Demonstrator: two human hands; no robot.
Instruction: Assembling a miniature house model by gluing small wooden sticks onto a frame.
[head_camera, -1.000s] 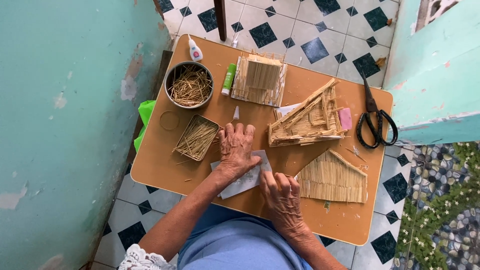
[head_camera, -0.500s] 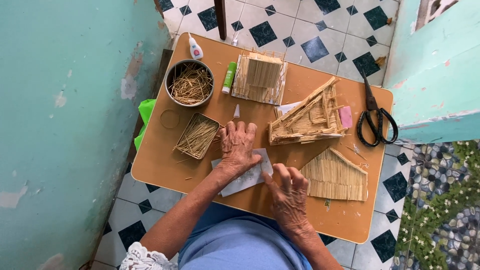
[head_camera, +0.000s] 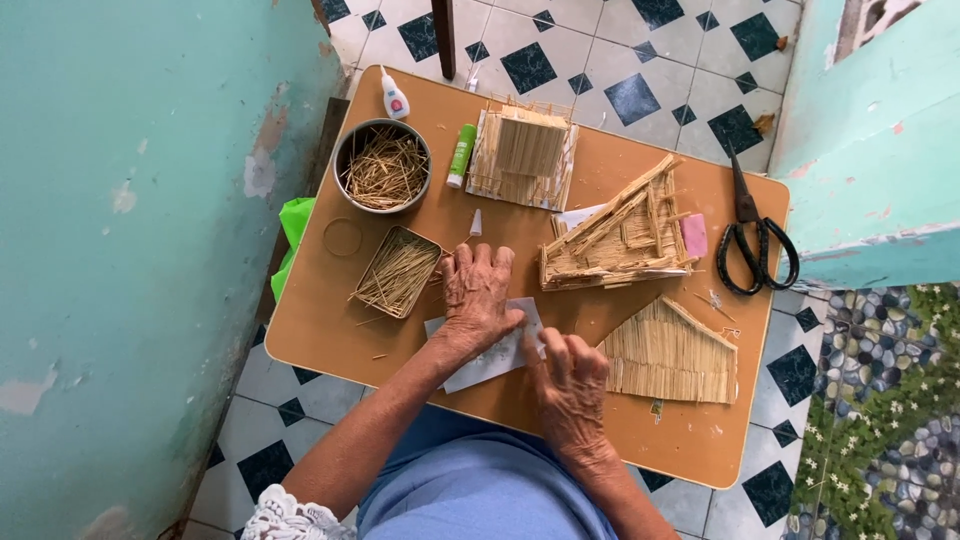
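I am pressing my left hand (head_camera: 478, 292) flat — fingers spread, grasping nothing — on a white sheet of paper (head_camera: 490, 352) lying at lower centre of the tan table (head_camera: 320, 330). My right hand (head_camera: 570, 380) is curling over the sheet's right edge — its grip I cannot tell — just left of a straw panel (head_camera: 672, 352).

teal walls (head_camera: 130, 250); tiled floor (head_camera: 640, 50), wooden table (head_camera: 320, 320)
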